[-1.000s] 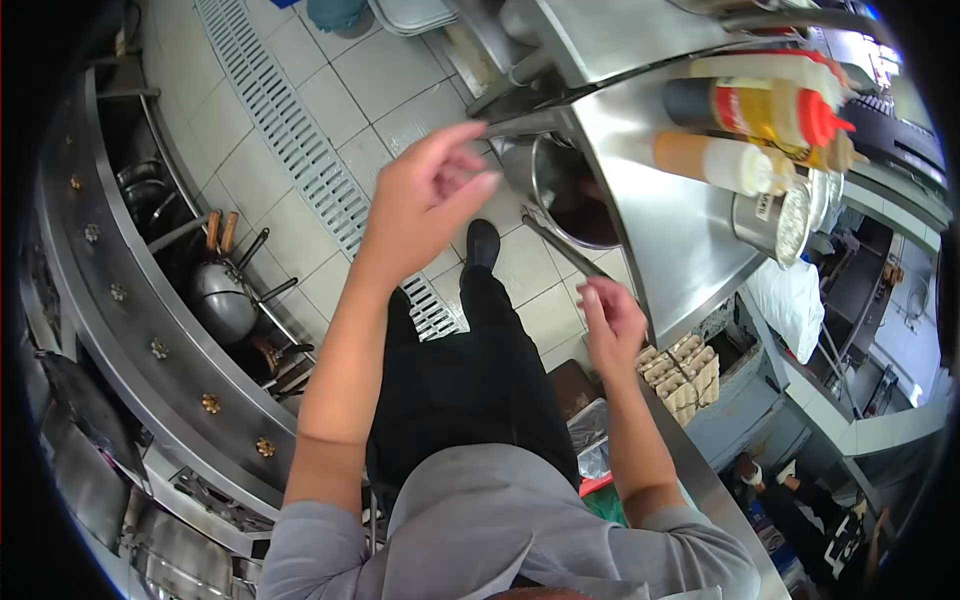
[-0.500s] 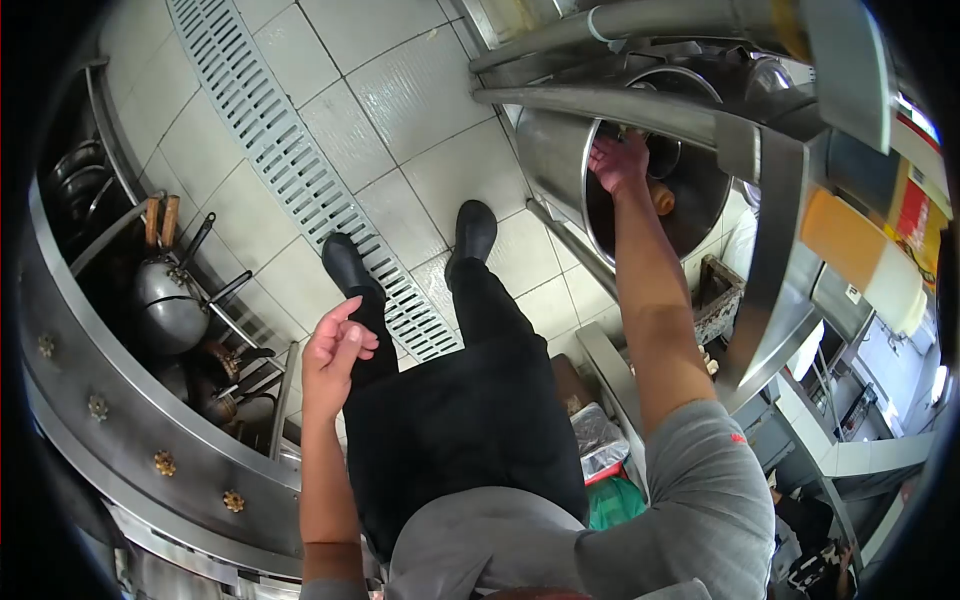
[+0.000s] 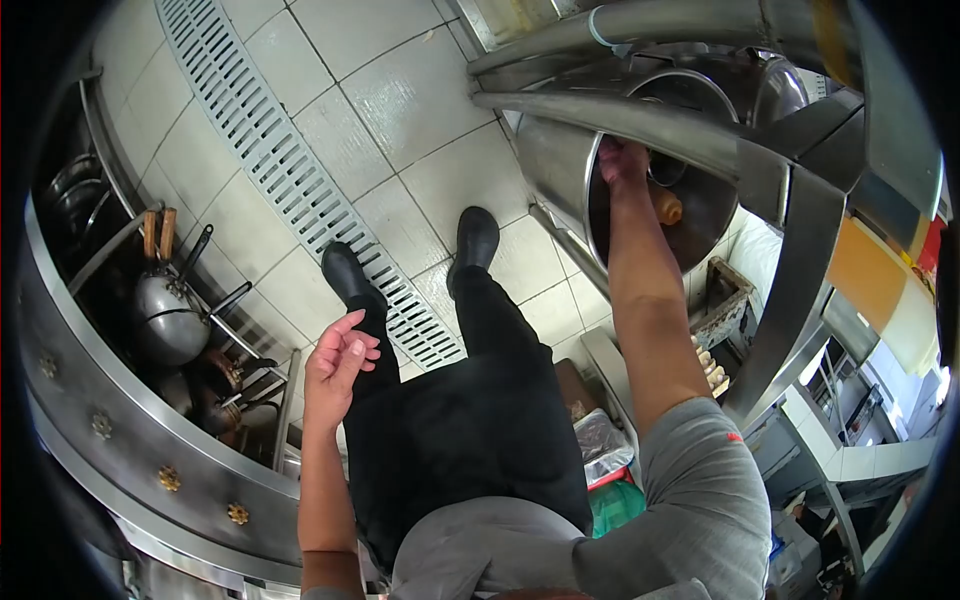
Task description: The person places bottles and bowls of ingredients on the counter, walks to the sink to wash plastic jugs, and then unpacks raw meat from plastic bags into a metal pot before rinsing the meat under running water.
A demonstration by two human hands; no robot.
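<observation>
My right arm reaches down past a steel rail into a large metal pot [image 3: 550, 165] at the right. Inside its mouth, my right hand [image 3: 622, 162] is near the left wall, with its fingers curled; shadow hides what they hold, if anything. Below the hand, partly behind my forearm, is an orange-brown object [image 3: 668, 207] whose kind I cannot make out. My left hand [image 3: 340, 362] hangs in the air in front of my black apron [image 3: 460, 440], holding nothing, its fingers loosely bent and apart.
Steel rails [image 3: 620, 108] of a bench frame run over the pot. On the left, a rack below a curved steel counter [image 3: 130, 425] carries pans [image 3: 172, 325] with handles sticking out. A slotted drain [image 3: 270, 150] crosses the tiled floor. A foil-topped container [image 3: 602, 445] sits beside my right leg.
My right hand has gone from spread fingers to curled ones inside the pot. The view has shifted slightly. My left hand stays in much the same place.
</observation>
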